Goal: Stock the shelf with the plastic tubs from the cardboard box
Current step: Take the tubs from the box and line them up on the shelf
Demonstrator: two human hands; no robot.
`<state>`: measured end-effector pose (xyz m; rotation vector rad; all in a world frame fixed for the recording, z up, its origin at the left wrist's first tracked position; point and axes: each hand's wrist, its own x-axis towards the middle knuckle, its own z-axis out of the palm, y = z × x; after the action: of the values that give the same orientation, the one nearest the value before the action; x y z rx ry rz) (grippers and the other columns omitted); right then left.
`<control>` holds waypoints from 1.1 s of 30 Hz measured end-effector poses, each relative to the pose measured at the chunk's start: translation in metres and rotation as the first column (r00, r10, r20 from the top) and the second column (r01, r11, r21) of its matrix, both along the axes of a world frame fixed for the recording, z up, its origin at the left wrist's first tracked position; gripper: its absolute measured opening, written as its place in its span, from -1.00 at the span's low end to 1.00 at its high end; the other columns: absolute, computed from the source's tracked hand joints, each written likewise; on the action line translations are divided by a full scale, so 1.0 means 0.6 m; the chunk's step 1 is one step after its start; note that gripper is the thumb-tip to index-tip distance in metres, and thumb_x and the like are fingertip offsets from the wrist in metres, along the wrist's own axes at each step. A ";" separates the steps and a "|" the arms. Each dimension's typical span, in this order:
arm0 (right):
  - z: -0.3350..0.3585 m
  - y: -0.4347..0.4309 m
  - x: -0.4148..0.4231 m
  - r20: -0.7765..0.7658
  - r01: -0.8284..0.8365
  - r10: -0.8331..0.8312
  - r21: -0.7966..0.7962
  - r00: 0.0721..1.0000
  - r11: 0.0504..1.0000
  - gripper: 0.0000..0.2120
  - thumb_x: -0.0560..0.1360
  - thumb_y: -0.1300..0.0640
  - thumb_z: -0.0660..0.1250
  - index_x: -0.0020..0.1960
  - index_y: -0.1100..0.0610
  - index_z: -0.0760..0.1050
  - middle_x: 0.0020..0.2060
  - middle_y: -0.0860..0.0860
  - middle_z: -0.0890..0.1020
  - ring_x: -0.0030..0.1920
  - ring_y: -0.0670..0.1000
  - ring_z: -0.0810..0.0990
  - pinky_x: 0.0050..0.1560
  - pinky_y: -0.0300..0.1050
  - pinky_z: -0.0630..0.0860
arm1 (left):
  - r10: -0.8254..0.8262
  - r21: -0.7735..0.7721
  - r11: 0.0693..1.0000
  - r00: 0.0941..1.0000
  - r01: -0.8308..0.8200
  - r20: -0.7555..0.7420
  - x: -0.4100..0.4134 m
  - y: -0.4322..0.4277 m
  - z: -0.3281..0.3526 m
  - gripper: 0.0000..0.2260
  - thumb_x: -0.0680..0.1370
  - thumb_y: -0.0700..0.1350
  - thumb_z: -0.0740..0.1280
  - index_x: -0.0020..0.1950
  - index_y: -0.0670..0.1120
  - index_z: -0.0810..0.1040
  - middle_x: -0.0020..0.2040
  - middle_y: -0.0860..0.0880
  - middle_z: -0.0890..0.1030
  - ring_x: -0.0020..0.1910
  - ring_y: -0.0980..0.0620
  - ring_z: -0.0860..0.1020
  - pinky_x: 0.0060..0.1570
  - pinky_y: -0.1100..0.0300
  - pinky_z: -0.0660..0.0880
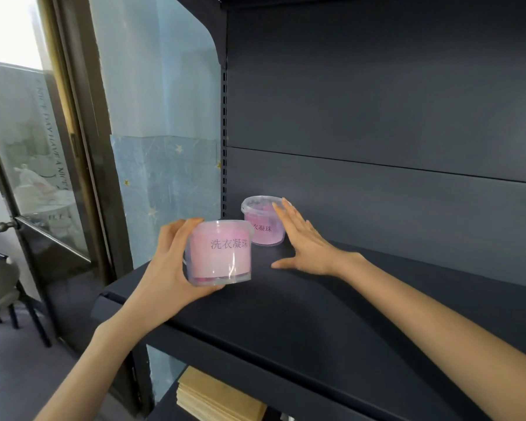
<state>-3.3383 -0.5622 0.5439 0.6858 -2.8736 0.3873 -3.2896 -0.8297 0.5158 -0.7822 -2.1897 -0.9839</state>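
Note:
My left hand [170, 262] grips a clear plastic tub [222, 253] with pink contents and dark lettering, holding it just above the front left of the dark shelf board [331, 305]. A second tub of the same kind [263, 223] stands upright farther back near the shelf's left upright. My right hand [304, 241] is spread flat with straight fingers just right of that rear tub, fingertips by its rim; whether they touch it I cannot tell. The cardboard box is out of view.
The shelf's dark back panel [377, 117] rises behind the tubs. A stack of tan flat cardboard pieces [216, 396] lies on the shelf below. A glass door [37, 165] and a chair [3, 287] are to the left.

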 end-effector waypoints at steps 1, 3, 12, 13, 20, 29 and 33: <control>0.001 -0.006 0.019 -0.008 -0.053 0.053 -0.027 0.999 0.998 0.11 0.38 -0.11 0.44 0.44 -0.10 -0.45 0.47 -0.07 -0.37 0.47 -0.07 -0.34 0.43 -0.02 -0.22 | 0.001 -0.023 1.000 1.000 -0.001 -0.017 0.005 0.004 0.000 -0.15 0.17 0.19 0.56 0.34 0.14 0.20 0.22 0.07 0.23 0.12 0.37 0.30 0.05 0.56 0.29; 0.009 -0.020 0.062 -0.047 -0.137 0.135 -0.052 0.990 0.989 0.16 0.32 -0.18 0.47 0.42 -0.13 -0.46 0.48 -0.14 -0.31 0.47 -0.14 -0.29 0.43 -0.15 -0.19 | -0.015 -0.082 0.997 0.997 0.010 -0.070 0.012 0.013 0.002 -0.15 0.19 0.18 0.51 0.37 0.05 0.19 0.21 0.09 0.22 0.13 0.28 0.30 0.05 0.54 0.29; 0.051 -0.001 0.214 -0.201 -0.235 0.203 -0.149 0.958 0.961 -0.08 0.30 -0.18 0.48 0.48 -0.14 0.00 0.30 -0.33 0.15 0.33 -0.26 0.16 0.33 -0.29 0.25 | -0.241 -0.076 0.969 0.964 0.233 -0.109 0.054 0.074 0.029 -0.22 0.21 0.36 0.43 0.30 0.25 0.10 0.23 0.29 0.20 0.18 0.33 0.32 0.10 0.53 0.27; 0.052 0.004 0.223 -0.214 -0.224 0.184 -0.181 0.959 0.957 -0.10 0.30 -0.18 0.48 0.47 -0.16 0.03 0.25 -0.34 0.17 0.31 -0.24 0.18 0.31 -0.26 0.30 | -0.264 -0.081 0.963 0.960 0.257 -0.096 0.057 0.083 0.033 -0.21 0.21 0.36 0.44 0.29 0.31 0.08 0.22 0.35 0.18 0.18 0.32 0.33 0.10 0.52 0.27; 0.063 0.042 0.237 -0.104 -0.144 0.123 -0.228 0.987 0.963 -0.04 0.30 -0.12 0.51 0.46 -0.24 -0.07 0.30 -0.28 0.12 0.36 -0.22 0.11 0.31 -0.29 0.30 | -0.374 -0.027 0.927 0.927 0.373 -0.033 0.050 0.133 0.049 -0.15 0.21 0.06 0.60 0.28 0.30 0.11 0.25 0.30 0.23 0.26 0.25 0.34 0.11 0.50 0.29; 0.084 0.087 0.217 -0.099 0.028 -0.053 -0.240 0.994 0.970 -0.15 0.23 -0.20 0.52 0.34 -0.17 0.09 0.20 -0.31 0.29 0.22 -0.29 0.27 0.21 -0.24 0.37 | -0.354 -0.140 0.919 0.928 0.368 0.116 -0.006 0.165 0.069 -0.08 0.24 0.17 0.57 0.43 0.11 0.09 0.37 0.28 0.14 0.29 0.09 0.37 0.18 0.05 0.46; 0.090 0.113 0.196 -0.175 0.055 -0.083 -0.163 0.981 0.985 -0.17 0.25 -0.22 0.49 0.36 -0.16 0.10 0.21 -0.29 0.27 0.21 -0.25 0.24 0.16 -0.21 0.40 | -0.204 -0.389 0.890 0.971 0.238 0.127 -0.049 0.161 0.089 -0.14 0.34 0.18 0.48 0.48 0.16 0.03 0.34 0.31 0.08 0.31 0.16 0.26 0.21 0.13 0.39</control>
<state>-3.2208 -0.4946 0.5978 0.5607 -2.6525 0.5071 -3.3192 -0.7332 0.5695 -1.2235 -2.4535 -0.6809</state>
